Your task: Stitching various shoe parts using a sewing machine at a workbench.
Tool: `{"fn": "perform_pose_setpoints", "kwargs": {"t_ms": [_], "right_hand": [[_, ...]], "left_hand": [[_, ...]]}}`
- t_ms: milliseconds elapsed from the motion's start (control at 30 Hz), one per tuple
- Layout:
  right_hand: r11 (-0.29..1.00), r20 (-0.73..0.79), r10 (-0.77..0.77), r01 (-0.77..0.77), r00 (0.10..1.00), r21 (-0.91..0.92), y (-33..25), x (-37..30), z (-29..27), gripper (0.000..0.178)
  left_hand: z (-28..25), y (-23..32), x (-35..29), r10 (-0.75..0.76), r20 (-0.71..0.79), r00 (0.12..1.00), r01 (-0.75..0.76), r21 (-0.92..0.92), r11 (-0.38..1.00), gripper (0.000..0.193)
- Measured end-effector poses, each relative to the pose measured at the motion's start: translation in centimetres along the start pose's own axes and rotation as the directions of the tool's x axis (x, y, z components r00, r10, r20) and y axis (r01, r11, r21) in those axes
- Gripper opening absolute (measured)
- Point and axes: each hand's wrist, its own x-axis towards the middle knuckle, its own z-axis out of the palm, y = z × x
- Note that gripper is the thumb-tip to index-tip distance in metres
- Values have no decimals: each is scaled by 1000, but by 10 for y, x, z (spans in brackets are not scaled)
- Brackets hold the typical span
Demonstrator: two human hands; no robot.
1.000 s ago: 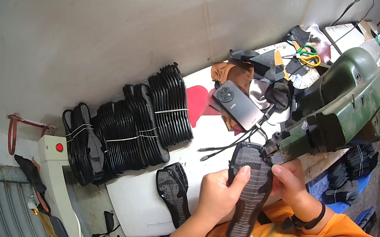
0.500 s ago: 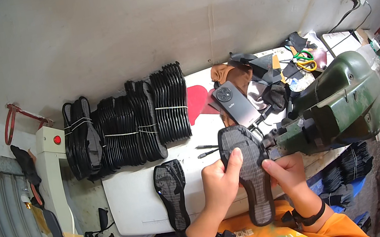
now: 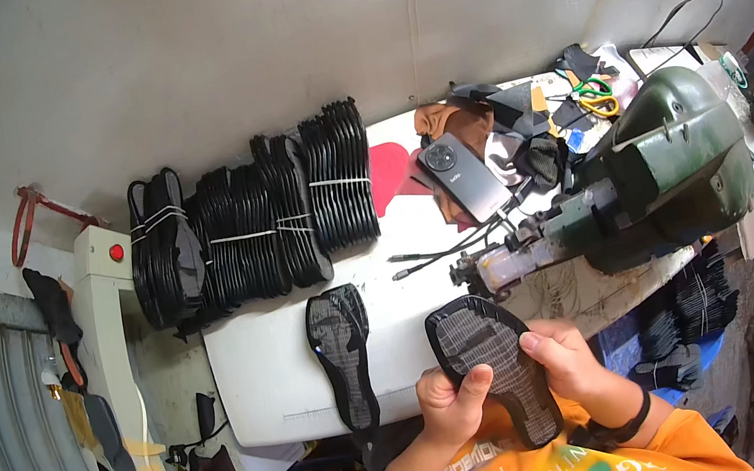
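In the head view, the left grip (image 3: 451,405) and the right grip (image 3: 564,354) both grasp a dark grey, cross-hatched, foot-shaped sole piece with a black rim (image 3: 493,348). The left thumb presses on its upper face and the right thumb on its right margin; the fingers beneath are mostly hidden. The piece lies between the two grips, touching each, so neither is nearer. Its long axis slants: the broad end points away from the body and leftward, beyond the grips, and the narrow end comes back rightward between the wrists, toward the orange printed shirt (image 3: 639,464). Beyond the grips, near the broad end, is the pale metal head of a bulky green machine (image 3: 668,169); whether they touch cannot be told. Left of the left grip, a similar black-rimmed grey sole piece (image 3: 341,348) rests on the white table (image 3: 261,377); farther off stand tied black sole bundles (image 3: 345,196).

Pale lettering crosses the shirt, broken by folds. A grey phone with a round camera block (image 3: 465,180), beyond both grips, bears a tiny mark on its back. No writing shows on the held piece.
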Motion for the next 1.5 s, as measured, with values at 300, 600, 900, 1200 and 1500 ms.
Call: {"fn": "perform_pose_setpoints", "kwargs": {"t_ms": [300, 600, 900, 1200, 1500], "right_hand": [[-318, 646, -625, 613, 438, -723, 5, -5, 21, 23], [-430, 781, -531, 688, 330, -584, 25, -10, 29, 43], [280, 575, -545, 779, 610, -562, 13, -9, 28, 16], [792, 245, -373, 445, 895, -419, 21, -10, 19, 18], [812, -122, -80, -6, 989, -583, 47, -4, -44, 27]], "left_hand": [[-14, 14, -6, 143, 161, 976, -172, 182, 968, 102], [-20, 32, -14, 220, 73, 973, -203, -194, 960, 40], [-50, 26, -24, 253, 290, 923, -175, -268, 947, 40], [-71, 35, -46, -391, 423, 817, 373, 129, 919, 62], [-125, -24, -23, 225, -302, 926, 288, 953, 91, 72]]}}
